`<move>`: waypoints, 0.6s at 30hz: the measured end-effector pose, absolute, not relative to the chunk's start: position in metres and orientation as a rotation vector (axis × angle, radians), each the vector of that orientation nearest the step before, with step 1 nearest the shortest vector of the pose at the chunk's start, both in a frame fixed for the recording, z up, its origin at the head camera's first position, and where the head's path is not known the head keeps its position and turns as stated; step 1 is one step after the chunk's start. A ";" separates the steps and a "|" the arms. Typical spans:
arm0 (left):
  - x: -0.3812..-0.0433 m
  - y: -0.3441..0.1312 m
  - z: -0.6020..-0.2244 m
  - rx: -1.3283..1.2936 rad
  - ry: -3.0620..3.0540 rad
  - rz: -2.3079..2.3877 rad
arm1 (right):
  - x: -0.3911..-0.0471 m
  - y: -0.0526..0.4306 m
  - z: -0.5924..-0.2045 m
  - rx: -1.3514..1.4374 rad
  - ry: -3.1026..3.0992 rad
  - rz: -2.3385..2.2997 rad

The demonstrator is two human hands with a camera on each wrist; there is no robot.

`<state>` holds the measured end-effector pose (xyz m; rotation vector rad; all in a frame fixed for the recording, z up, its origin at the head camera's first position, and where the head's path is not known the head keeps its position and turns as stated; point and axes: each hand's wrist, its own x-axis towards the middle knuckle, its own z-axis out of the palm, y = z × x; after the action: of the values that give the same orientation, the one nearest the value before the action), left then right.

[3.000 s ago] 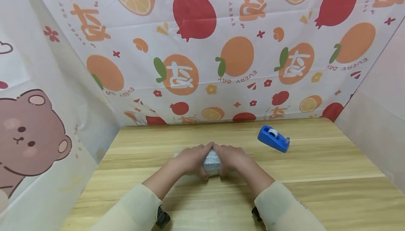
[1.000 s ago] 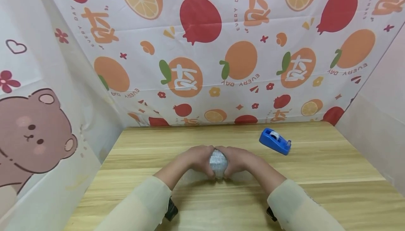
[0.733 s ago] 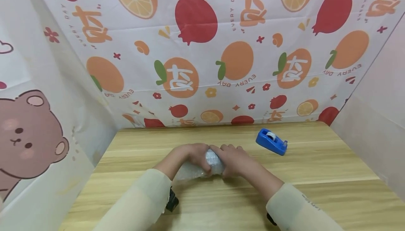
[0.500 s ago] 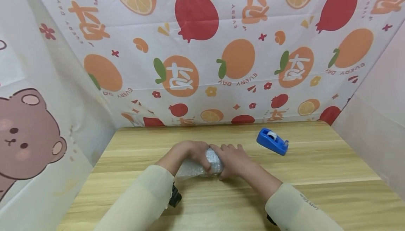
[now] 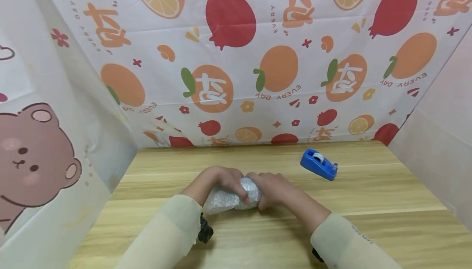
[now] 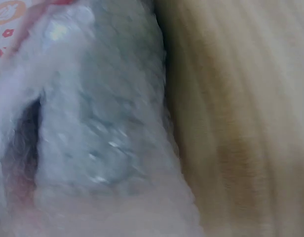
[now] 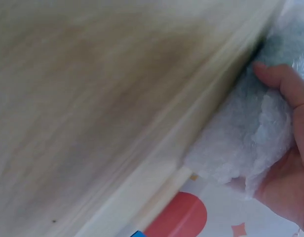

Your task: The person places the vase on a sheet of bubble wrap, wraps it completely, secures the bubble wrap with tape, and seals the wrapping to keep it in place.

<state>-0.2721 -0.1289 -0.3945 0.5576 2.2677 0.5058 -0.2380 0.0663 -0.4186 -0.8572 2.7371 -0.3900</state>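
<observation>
A roll-shaped bundle of clear bubble wrap (image 5: 251, 188) lies on the wooden table, between both hands. What it encloses cannot be made out, though a greyish-green tint shows through the wrap in the left wrist view. My left hand (image 5: 231, 179) grips the bundle from the left, thumb over its near side. On the right side my right hand (image 5: 273, 188) holds it, and in the right wrist view its thumb and palm lie round the crumpled wrap (image 7: 241, 138). A flattened flap of bubble wrap (image 5: 217, 201) sticks out beneath the left wrist.
A blue tape dispenser (image 5: 318, 164) with a roll of tape stands on the wooden table (image 5: 368, 195), behind and right of the hands. A fruit-print cloth (image 5: 236, 56) hangs along the back edge, and a bear-print cloth (image 5: 40, 154) along the left.
Over the last second the bundle has turned between the hands, and a flap of wrap has come into view at its left. The tape dispenser has stayed in place.
</observation>
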 end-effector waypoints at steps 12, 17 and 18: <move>-0.244 -0.130 -0.383 0.658 2.445 0.390 | -0.238 0.066 -0.409 -0.837 2.478 -0.532; -0.218 -0.120 -0.385 0.765 2.677 0.133 | -0.242 0.068 -0.409 -0.846 2.428 -0.566; -0.214 -0.120 -0.387 0.770 2.725 0.104 | -0.242 0.068 -0.410 -0.851 2.422 -0.574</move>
<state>-0.2143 -0.1199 -0.3865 0.7704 2.7248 0.1042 -0.2423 0.0680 -0.4097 -0.8510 2.4218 -0.5743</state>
